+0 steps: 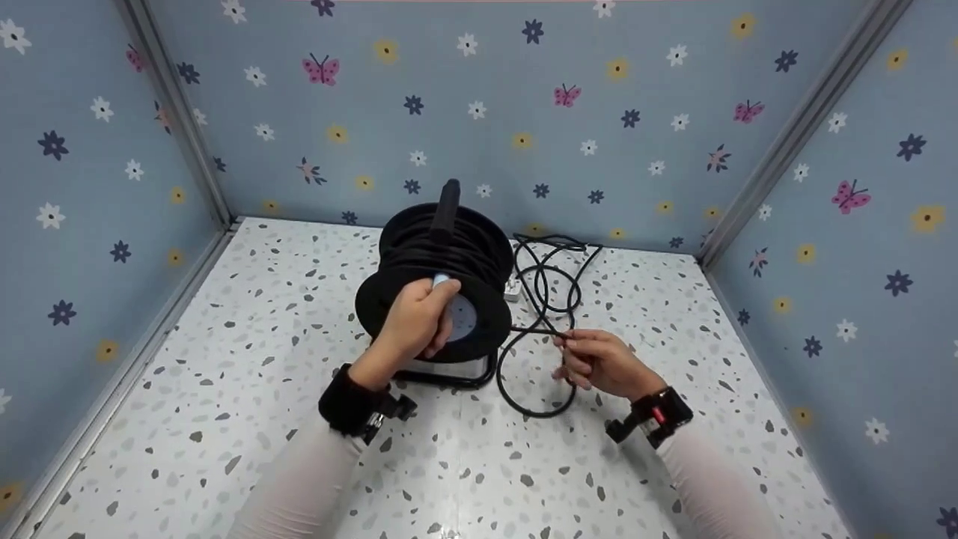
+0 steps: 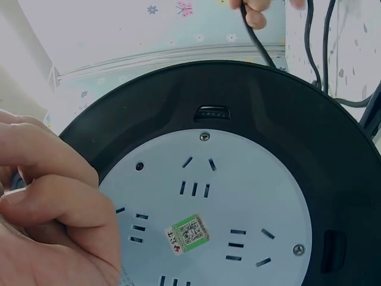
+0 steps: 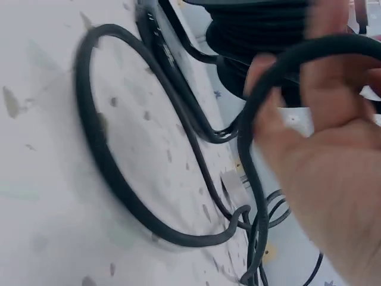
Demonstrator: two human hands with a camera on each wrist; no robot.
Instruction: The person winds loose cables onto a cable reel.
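Counting: one cable reel (image 1: pixel 434 292), one loose black cable (image 1: pixel 539 299). Left hand (image 1: pixel 415 322) curled around reel's crank knob (image 1: pixel 441 281); right hand (image 1: pixel 599 363) pinching cable beside reel.

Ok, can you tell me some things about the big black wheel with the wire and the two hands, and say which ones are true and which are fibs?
1. The left hand grips a pale blue knob on the cable reel. True.
2. The right hand is flat on the floor and holds nothing. False: it pinches the black cable.
3. Loose cable loops lie on the speckled floor beside the reel. True.
4. The reel's round face is bright red. False: it is pale grey-blue with socket slots.
5. The walls have flowers and butterflies. True.
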